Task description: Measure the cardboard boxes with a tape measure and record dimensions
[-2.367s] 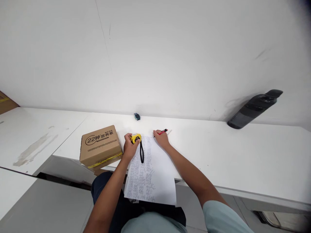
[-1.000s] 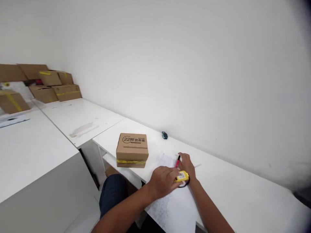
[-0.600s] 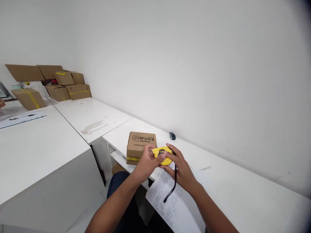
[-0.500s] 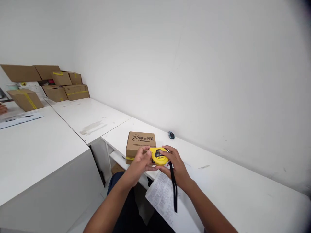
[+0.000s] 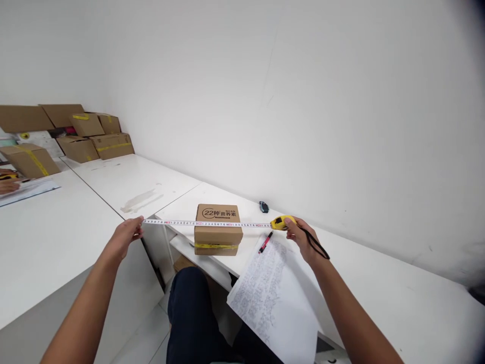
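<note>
My right hand [image 5: 303,237] is closed round a yellow tape measure [image 5: 281,222], whose black wrist strap [image 5: 317,246] hangs over the wrist. From its case a white blade with black and red numbers [image 5: 182,223] runs out to the left. My left hand [image 5: 127,235] pinches the blade's free end. Between the hands, the stretched blade passes across a brown cardboard box [image 5: 217,236] with yellow tape along its front; whether it touches the box I cannot tell. Below the case lie a red and black pen [image 5: 265,242] and sheets of paper [image 5: 265,288] covered with writing.
A small dark blue object [image 5: 264,207] rests near the wall. Several cardboard boxes [image 5: 113,145] are stacked at the far left. Another person's hand [image 5: 9,186] is at the left edge, over papers on the white table [image 5: 76,227]. A gap separates the two tables.
The hands have moved far apart, the left one leftward and the right one rightward. The blade has been drawn out of the case, and the box and pen are now uncovered.
</note>
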Available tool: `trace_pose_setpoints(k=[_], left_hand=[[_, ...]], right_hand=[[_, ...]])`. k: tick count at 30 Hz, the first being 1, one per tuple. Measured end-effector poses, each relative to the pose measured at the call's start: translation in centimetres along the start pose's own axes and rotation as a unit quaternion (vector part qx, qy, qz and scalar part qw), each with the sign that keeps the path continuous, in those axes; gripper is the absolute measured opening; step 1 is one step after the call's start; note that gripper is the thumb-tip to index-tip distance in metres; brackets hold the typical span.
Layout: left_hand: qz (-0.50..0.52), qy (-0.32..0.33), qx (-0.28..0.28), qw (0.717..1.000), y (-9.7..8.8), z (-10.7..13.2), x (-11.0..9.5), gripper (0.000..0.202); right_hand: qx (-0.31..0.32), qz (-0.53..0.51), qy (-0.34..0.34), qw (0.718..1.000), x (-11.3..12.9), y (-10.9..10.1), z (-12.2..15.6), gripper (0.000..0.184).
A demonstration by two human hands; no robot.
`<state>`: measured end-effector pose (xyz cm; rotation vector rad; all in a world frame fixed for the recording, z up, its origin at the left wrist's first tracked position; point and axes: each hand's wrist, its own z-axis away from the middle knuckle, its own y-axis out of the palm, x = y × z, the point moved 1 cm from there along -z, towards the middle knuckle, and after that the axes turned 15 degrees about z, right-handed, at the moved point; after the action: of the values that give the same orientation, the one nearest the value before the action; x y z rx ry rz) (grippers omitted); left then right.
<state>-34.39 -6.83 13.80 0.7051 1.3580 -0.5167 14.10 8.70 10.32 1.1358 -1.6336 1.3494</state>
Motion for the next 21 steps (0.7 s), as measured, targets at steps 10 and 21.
trace_pose_setpoints(k=[10, 21], left_hand=[[-0.189, -0.04, 0.248, 0.949, 12.4, 2.7, 4.0, 0.056], [-0.14, 0.04, 0.206, 0.968, 10.2, -0.5, -0.4, 0.053]], right_hand=[[0.007, 0.133, -0.139, 0.981, 6.0, 8.2, 1.6, 0.055], [-0.054, 0.15, -0.063, 0.985, 4.0, 2.0, 5.4, 0.052]])
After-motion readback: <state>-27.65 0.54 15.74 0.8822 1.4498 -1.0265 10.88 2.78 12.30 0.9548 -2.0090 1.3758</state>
